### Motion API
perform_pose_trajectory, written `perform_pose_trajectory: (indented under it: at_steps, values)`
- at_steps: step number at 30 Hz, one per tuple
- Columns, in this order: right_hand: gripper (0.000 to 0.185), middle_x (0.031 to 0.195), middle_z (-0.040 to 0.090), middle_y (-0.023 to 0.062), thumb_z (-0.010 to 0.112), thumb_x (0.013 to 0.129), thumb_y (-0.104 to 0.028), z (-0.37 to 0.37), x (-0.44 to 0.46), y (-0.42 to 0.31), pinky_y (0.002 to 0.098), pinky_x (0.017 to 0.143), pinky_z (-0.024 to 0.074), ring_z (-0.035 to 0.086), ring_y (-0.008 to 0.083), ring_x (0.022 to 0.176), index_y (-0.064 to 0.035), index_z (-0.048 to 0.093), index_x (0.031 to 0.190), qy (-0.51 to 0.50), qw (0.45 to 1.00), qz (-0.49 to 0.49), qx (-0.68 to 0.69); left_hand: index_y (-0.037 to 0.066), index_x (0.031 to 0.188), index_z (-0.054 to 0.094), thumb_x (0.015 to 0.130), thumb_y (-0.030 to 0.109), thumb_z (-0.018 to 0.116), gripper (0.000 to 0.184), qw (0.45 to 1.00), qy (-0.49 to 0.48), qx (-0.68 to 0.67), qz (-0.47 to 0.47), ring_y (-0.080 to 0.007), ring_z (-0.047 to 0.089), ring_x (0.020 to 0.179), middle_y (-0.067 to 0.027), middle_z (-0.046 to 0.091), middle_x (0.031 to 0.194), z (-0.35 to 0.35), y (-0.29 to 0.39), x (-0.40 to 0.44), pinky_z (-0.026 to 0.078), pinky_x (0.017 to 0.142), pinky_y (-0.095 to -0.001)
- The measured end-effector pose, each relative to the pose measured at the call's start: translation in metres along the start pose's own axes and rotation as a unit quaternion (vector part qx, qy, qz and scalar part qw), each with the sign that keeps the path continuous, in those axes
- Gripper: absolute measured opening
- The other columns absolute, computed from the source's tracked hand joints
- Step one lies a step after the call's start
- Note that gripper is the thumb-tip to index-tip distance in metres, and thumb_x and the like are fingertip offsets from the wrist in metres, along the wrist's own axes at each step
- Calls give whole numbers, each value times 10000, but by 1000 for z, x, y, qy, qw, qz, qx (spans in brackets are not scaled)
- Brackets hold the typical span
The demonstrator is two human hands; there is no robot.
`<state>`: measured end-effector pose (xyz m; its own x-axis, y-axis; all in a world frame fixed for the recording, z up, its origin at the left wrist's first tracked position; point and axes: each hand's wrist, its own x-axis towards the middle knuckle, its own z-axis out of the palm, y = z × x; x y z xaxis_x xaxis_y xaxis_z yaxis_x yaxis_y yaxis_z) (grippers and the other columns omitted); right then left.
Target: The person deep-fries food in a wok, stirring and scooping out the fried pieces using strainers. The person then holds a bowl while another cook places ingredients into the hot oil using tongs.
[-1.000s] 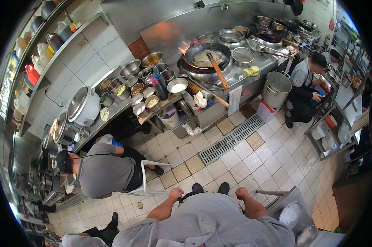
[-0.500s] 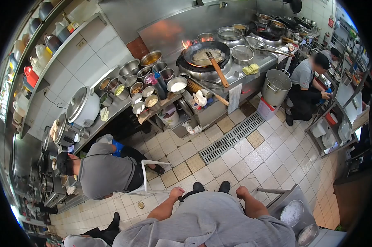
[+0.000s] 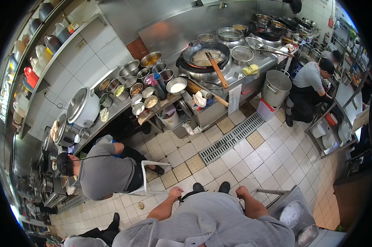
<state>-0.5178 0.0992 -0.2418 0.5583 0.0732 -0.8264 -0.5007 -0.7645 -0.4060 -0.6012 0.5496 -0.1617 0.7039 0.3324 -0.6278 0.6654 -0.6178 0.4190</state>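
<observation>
My left hand is closed in front of my waist at the left, beside a dark band of cloth. What its fingers hold, if anything, is hidden. On the other side, my right hand hangs in a loose fist with nothing showing in it, above the tiled floor. My shoes show between the hands. Across the aisle, a wok sits on the stove with pale, cloudy contents. A wooden-handled utensil leans over its rim. Both hands are well away from the wok.
A person sits on a white chair at left; another person crouches by the right shelves. A floor grate crosses the aisle. A large pot stands beside the stove. A metal table with bowls is at my right.
The flame behind the wok's rim is gone. The crouching person has bent lower towards the shelves. The seated person's arm has shifted outward. My hands have stayed in place.
</observation>
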Motion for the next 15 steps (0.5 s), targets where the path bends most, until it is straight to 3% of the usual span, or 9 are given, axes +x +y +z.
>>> perform_pose_trajectory:
  at_steps: [5, 8, 11, 14, 15]
  values:
    - [163, 709, 700, 146, 596, 756, -111, -9, -7, -3, 346, 581, 561, 688, 228, 589, 11, 676, 684, -21, 991, -31, -129, 123, 834, 734, 691, 75, 524, 259, 1000, -6, 0, -9, -272, 675, 837, -116, 710, 846, -5, 14, -11, 520, 755, -358]
    - [122, 764, 715, 118, 683, 706, -141, -2, 12, 16, 346, 650, 564, 700, 243, 678, -24, 713, 723, -33, 896, -196, -397, 122, 838, 734, 685, 68, 523, 266, 1000, -10, -12, -7, -270, 674, 845, -113, 709, 850, -4, 16, -11, 520, 756, -357]
    - [135, 796, 718, 106, 736, 662, -153, 4, 20, 23, 350, 675, 565, 702, 259, 747, -53, 735, 753, -19, 857, -209, -471, 123, 838, 732, 678, 62, 520, 273, 999, -30, -32, -26, -267, 673, 844, -108, 708, 845, 6, 3, 1, 518, 752, -353]
    - [126, 809, 715, 116, 741, 667, -148, 4, 23, 23, 348, 679, 567, 702, 271, 763, -69, 739, 765, -33, 892, -179, -413, 126, 834, 731, 672, 61, 523, 272, 999, -31, -19, -16, -265, 672, 844, -108, 708, 848, 2, 13, -5, 517, 753, -350]
    - [123, 809, 716, 118, 738, 668, -140, 4, 24, 24, 346, 679, 568, 702, 271, 757, -64, 737, 765, -27, 882, -196, -428, 127, 831, 731, 671, 62, 522, 272, 999, -33, -20, -15, -265, 672, 844, -109, 708, 851, 1, 15, -7, 517, 754, -349]
